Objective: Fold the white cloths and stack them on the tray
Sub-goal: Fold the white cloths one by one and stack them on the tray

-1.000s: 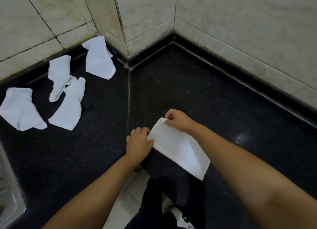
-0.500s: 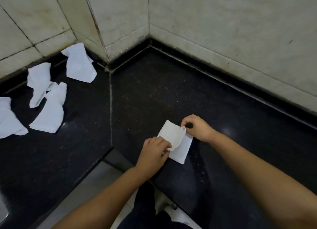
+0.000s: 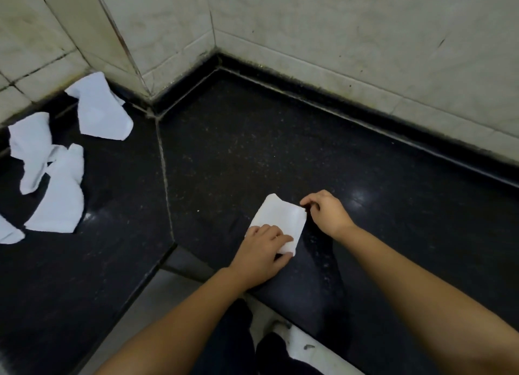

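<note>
Both hands on one folded cloth, low centre of the frame.

The left hand (image 3: 265,248) presses flat, fingers straight, on the near end of the folded cloth (image 3: 280,220); the right hand (image 3: 327,210) pinches its far right corner. Its long axis runs up-left from the hands. It is soft and matte, on a glossy black speckled counter (image 3: 238,150). Four crumpled cloths (image 3: 60,203) lie well apart, at left. No tray shows.
</note>
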`<state>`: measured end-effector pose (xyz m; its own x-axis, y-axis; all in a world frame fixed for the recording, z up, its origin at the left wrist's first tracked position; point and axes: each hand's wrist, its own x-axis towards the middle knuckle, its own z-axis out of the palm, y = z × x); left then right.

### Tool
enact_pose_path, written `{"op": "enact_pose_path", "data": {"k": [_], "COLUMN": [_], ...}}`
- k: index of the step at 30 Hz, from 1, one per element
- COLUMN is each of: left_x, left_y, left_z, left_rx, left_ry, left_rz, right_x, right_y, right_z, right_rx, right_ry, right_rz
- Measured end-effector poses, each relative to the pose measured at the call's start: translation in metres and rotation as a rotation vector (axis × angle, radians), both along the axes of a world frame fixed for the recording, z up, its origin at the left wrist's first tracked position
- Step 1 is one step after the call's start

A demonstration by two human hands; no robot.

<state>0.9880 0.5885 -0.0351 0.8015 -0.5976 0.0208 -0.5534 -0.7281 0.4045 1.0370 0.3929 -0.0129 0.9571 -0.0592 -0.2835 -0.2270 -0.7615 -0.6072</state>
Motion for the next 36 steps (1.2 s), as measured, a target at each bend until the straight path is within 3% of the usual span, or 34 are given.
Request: {"op": "enact_pose_path", "data": {"k": [3, 5, 13, 21, 29, 32, 36], "left_x": [0.029, 0.058, 0.13, 0.145, 0.135, 0.123, 0.097], "left_y": [0.008, 0.009, -0.01, 0.001, 0.01, 0.016, 0.022], "left_z": [0.011, 0.019, 0.03, 0.02, 0.006, 0.005, 0.004], "left_rx": [-0.166, -0.152, 0.212, 0.292, 0.296, 0.219, 0.383], "left_ry": [0.092, 0.164, 0.43, 0.341, 0.141, 0.161, 0.226], "left_rz": [0.232, 0.27, -0.076, -0.099, -0.014, 0.136, 0.218], "right_x": [-0.016, -0.027, -0.024, -0.022, -0.02, -0.023, -0.03], "right_y": [0.001, 0.008, 0.041, 0.047, 0.059, 0.061, 0.079], "right_z": [-0.002, -0.006, -0.007, -0.002, -0.018, -0.013, -0.009], "right_rx": [0.01, 0.001, -0.046, 0.094, -0.031, -0.042, -0.212], "right_ry": [-0.01, 0.092, 0.202, 0.077, 0.105, 0.119, 0.241], "right_rz": [-0.219, -0.303, -0.475, -0.621, -0.665, -0.677, -0.603]}}
